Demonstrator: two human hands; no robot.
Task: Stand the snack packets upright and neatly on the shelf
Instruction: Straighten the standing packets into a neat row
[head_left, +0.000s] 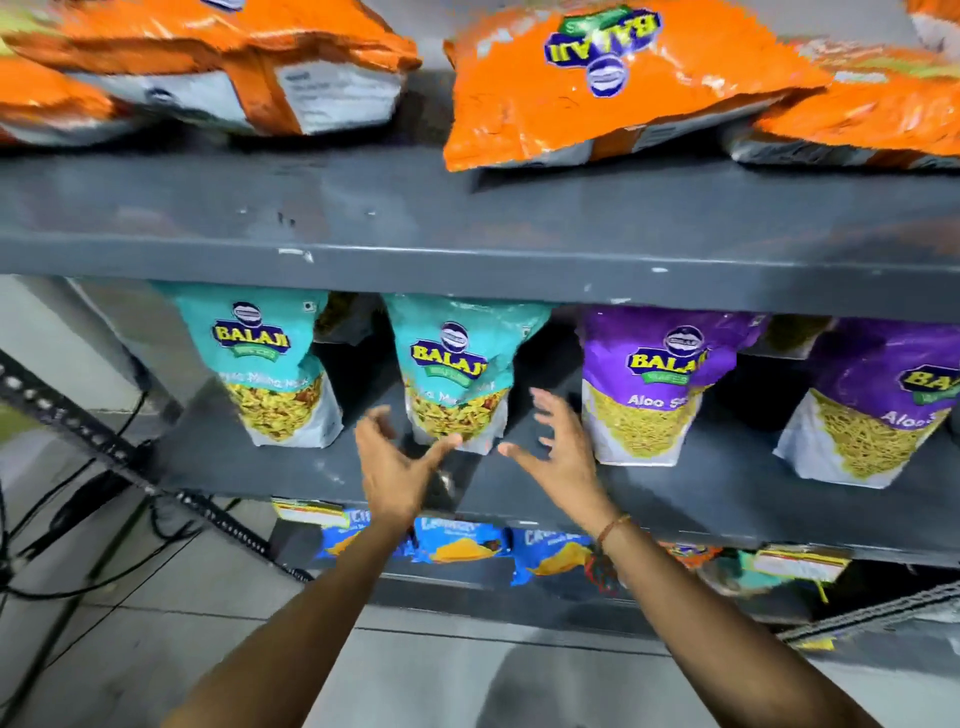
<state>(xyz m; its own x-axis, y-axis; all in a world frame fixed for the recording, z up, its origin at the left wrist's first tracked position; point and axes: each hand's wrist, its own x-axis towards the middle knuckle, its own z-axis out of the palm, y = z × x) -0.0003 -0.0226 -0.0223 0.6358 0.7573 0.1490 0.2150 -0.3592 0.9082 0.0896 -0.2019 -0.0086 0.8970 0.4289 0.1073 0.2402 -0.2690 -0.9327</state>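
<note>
On the middle grey shelf (675, 499) two teal Balaji packets stand upright, one at the left (270, 374) and one in the centre (457, 374). Two purple Aloo Sev packets stand to the right, the nearer one (649, 389) and the far right one (878, 415). My left hand (395, 462) and my right hand (561, 452) hover with fingers spread on either side of the centre teal packet's base, holding nothing. On the top shelf (467, 218) several orange packets lie flat, one at the left (218, 57) and one in the centre (613, 88).
Blue and other snack packets (457, 545) stand on the bottom shelf below my wrists. A perforated metal brace (104, 447) and black cables (78, 519) run at the left over the tiled floor. A gap lies between the centre teal and nearer purple packets.
</note>
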